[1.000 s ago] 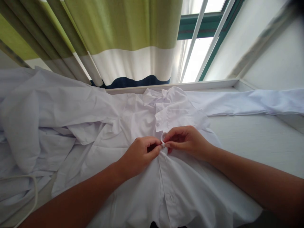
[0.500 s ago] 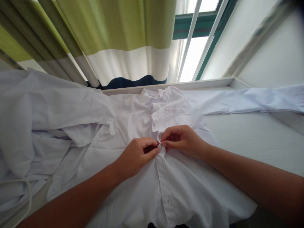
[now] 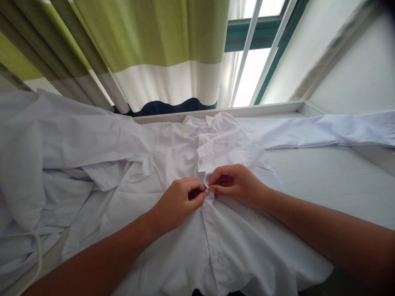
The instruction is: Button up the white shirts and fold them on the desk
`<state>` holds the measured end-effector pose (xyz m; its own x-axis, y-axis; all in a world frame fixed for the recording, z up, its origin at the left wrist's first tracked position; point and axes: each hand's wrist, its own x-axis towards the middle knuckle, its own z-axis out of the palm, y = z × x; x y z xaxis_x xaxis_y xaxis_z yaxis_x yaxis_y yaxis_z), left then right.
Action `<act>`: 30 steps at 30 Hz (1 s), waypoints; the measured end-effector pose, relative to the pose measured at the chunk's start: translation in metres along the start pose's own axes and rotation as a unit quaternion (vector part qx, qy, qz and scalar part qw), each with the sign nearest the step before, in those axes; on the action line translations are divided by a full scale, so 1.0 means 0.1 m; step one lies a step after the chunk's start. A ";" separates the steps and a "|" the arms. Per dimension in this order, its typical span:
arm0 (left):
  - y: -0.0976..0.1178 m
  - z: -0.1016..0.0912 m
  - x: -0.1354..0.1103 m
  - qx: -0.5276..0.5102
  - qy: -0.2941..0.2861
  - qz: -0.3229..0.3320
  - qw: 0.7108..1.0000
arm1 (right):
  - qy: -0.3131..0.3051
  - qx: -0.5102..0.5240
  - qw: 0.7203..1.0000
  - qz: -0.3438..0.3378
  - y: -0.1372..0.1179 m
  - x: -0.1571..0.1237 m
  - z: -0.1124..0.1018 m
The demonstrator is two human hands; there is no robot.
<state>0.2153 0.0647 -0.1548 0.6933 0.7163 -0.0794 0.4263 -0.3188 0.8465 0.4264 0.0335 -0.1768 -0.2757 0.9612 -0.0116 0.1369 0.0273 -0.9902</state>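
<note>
The shirt (image 3: 175,156) is matt cloth, smooth in places and softly creased elsewhere (its button (image 3: 201,162) looks like plastic). The counter (image 3: 324,176) has a smooth, faintly streaked finish, rather like wood grain. The curtain (image 3: 160,33) is matt fabric; the cord (image 3: 39,250) looks like smooth plastic.

no readable text, label, brand, number or sign anywhere in view.

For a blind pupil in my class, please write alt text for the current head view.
A person's left hand and right hand pinch the front of a white, long-sleeved cloth shirt; beyond hangs a green, white and navy curtain.
</note>
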 end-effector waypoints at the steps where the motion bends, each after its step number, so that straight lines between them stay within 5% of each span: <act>1: 0.01 0.00 0.00 0.005 0.000 0.001 1.000 | 0.000 -0.005 1.000 -0.001 0.00 0.00 0.00; 13: 0.05 0.02 0.00 0.048 0.009 -0.001 0.999 | 0.022 -0.059 0.998 -0.012 -0.03 -0.03 0.04; 23: -0.01 0.05 0.00 -0.088 0.040 -0.049 0.994 | 0.042 -0.096 0.994 -0.027 -0.04 -0.03 0.03; 30: -0.01 0.03 0.01 -0.078 0.034 -0.038 0.996 | 0.044 -0.102 0.993 -0.026 -0.05 -0.03 0.05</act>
<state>0.2175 0.0640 -0.1578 0.6189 0.7770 -0.1153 0.3774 -0.1654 0.9112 0.4218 0.0287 -0.1730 -0.2040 0.9772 0.0592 0.3170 0.1231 -0.9404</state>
